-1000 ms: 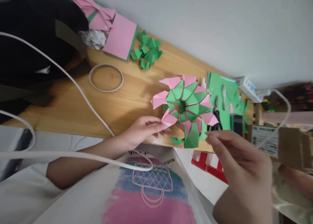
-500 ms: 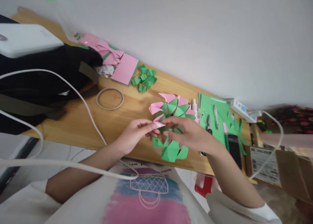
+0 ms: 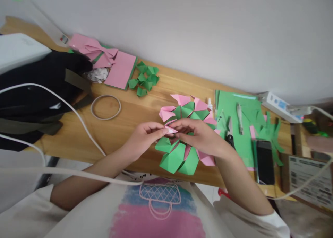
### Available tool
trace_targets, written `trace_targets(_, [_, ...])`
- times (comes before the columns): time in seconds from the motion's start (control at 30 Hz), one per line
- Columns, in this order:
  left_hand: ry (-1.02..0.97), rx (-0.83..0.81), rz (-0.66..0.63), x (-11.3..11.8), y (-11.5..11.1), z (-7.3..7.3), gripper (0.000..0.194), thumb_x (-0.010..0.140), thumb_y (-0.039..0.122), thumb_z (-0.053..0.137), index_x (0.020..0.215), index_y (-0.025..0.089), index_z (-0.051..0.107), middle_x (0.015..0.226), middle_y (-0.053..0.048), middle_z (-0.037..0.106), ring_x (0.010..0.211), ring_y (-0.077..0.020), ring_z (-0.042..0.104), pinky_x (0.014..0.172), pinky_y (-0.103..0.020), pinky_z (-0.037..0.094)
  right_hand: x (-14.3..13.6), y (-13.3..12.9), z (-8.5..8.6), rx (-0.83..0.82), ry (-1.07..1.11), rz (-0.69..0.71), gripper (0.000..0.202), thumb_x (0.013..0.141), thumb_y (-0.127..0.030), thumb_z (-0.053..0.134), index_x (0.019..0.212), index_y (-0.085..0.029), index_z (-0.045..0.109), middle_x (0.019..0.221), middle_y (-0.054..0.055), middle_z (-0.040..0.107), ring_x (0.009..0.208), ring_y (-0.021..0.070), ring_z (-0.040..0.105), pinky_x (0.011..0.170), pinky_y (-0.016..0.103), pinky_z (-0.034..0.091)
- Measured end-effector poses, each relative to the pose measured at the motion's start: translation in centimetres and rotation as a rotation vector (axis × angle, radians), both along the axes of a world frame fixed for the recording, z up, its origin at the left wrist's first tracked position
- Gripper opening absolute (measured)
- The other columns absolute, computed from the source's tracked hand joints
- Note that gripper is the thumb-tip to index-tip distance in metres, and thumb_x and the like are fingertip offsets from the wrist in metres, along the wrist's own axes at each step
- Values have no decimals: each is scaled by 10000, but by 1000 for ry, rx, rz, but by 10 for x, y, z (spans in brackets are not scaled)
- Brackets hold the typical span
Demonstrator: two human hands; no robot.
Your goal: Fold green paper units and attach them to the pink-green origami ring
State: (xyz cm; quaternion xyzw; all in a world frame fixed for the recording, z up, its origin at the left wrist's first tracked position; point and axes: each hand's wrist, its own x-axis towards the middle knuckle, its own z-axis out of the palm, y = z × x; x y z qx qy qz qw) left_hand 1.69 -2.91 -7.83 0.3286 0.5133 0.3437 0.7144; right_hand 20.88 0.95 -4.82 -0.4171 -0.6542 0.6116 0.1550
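A small folded pink paper piece (image 3: 171,130) is pinched between thumb and fingers of my left hand (image 3: 147,138). My right hand (image 3: 201,135) is closed at the piece's right end, its index finger along the upper edge; its other fingertips are partly hidden. Just beneath both hands lies a ring of folded paper petals, with pink petals (image 3: 181,99) at the far side and green petals (image 3: 173,159) nearest my body. My right hand covers part of this ring.
Several small green folded pieces (image 3: 144,78) sit by a pink paper stack (image 3: 121,70). A tape ring (image 3: 106,107) lies left. To the right are a glue bottle (image 3: 210,104), scissors (image 3: 230,134), a cutter (image 3: 239,118), green sheets (image 3: 229,103) and a phone (image 3: 264,161). A white cable (image 3: 78,111) hangs across the left.
My right hand has come in closer, its fingers now gathered at the pink piece. My left hand keeps its pinch. The view has shifted, showing more of the right side.
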Motion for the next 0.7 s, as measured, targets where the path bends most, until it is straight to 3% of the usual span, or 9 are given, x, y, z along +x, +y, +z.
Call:
trace_targets(0.1, [-21,-2,14,2,0,0,168,745,355,772,790,193,763,823,-20,784,791,-160,699,790,-267,518,1,-4,-3,62,19,-72,191,833,-107,599,983,-169,700,971,40,761,831,132,718,749,275,581])
trace_targets(0.27, [-12,-4,24,3,0,2,154,767,342,746,748,190,749,762,-13,759,797,-163,698,824,-279,527,1,-14,-2,378,-57,-147,144,866,-162,644,975,-190,734,930,47,760,846,150,713,755,292,578])
trace_targets(0.47, [-97,-54,-19,-1,-3,14,161,784,330,740,739,175,752,696,-9,738,639,-126,659,662,-244,538,1,-23,6,701,-84,-118,162,900,-158,608,999,-185,733,961,76,747,874,160,711,750,303,593])
trace_targets(0.57, [-160,-61,-50,-4,-7,23,95,799,268,734,757,191,773,659,5,737,613,-109,662,636,-213,538,1,-28,16,728,-74,-107,169,890,-140,616,1006,-196,726,931,52,757,848,150,715,724,281,589])
trace_targets(0.7, [-175,-47,-84,-7,-10,36,62,790,230,735,766,205,787,653,0,746,617,-122,687,602,-201,531,4,-30,30,614,-47,-87,193,873,-112,628,1020,-198,719,959,38,759,874,136,714,736,256,584])
